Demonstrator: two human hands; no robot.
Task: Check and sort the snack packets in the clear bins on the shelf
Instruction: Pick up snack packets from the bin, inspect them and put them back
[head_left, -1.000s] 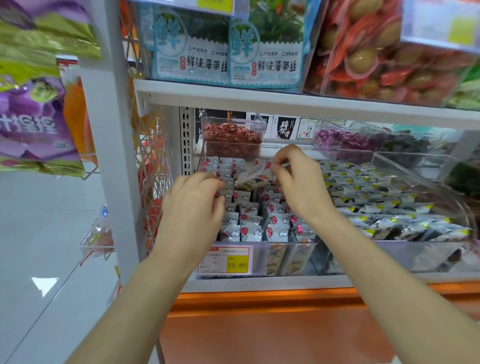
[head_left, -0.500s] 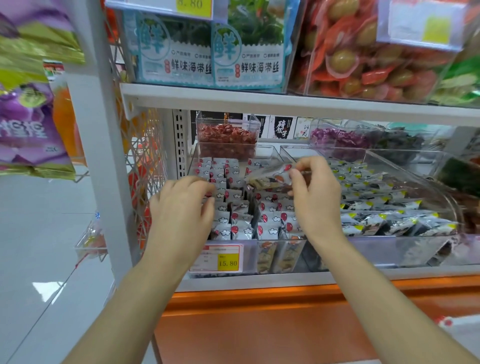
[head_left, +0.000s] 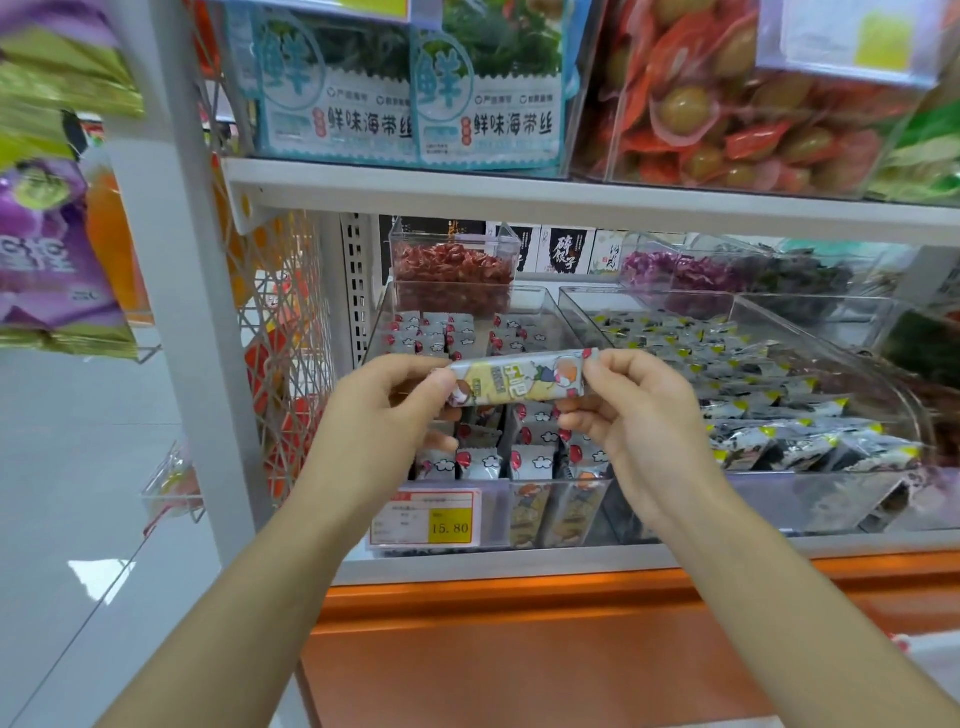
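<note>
A long yellow and silver snack packet (head_left: 519, 382) is stretched level between both hands, above the left clear bin (head_left: 540, 306). My left hand (head_left: 384, 415) pinches its left end and my right hand (head_left: 639, 415) pinches its right end. Below it the left bin holds rows of small white packets with red marks (head_left: 530, 460), standing upright. The right clear bin (head_left: 841, 332) is filled with dark packets with yellow corners (head_left: 779, 441). My hands hide part of the rows under them.
A price tag reading 15.80 (head_left: 426, 519) hangs on the left bin's front. Small bins of red snacks (head_left: 452, 275) and purple snacks (head_left: 680, 273) stand behind. The upper shelf (head_left: 519, 195) carries seaweed packs (head_left: 410, 88) and a bin of orange packets (head_left: 727, 104). A white upright post (head_left: 176, 260) stands left.
My right hand lifted the long packet out of the left bin and toward me. My left hand left the packet rows and took the packet's left end.
</note>
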